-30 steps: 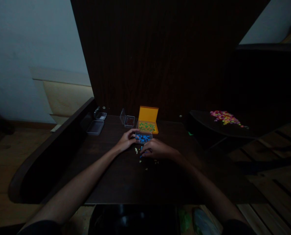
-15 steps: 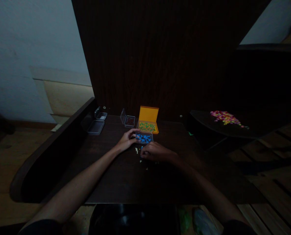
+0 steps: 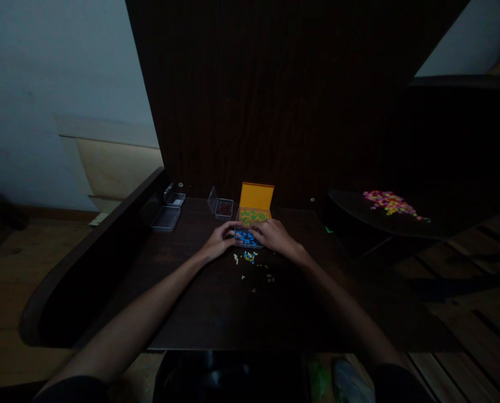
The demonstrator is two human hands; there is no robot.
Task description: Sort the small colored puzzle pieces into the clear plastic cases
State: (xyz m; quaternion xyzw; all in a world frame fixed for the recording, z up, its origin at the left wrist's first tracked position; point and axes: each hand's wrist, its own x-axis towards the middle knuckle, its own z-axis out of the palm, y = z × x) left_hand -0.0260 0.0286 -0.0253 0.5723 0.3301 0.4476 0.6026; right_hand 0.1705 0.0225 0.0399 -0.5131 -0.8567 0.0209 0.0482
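Observation:
A small clear box of blue pieces (image 3: 243,237) sits on the dark wooden table (image 3: 216,302). My left hand (image 3: 218,239) holds its left side with curled fingers. My right hand (image 3: 275,235) hovers over the box's right part, fingers bent down into it; whether they pinch a piece is hidden. Behind it stands an open orange box (image 3: 255,205) with green and yellow pieces. A few loose small pieces (image 3: 250,257) lie on the table just in front of the hands.
A small clear box with dark red pieces (image 3: 222,207) and two clear lidded cases (image 3: 166,217) sit at the back left. A pile of pink and yellow pieces (image 3: 387,202) lies on a dark surface to the right. A dark wooden panel rises behind the table.
My right hand has lifted off the loose pieces on the table and moved forward onto the clear box of blue pieces. My left hand stays on the box.

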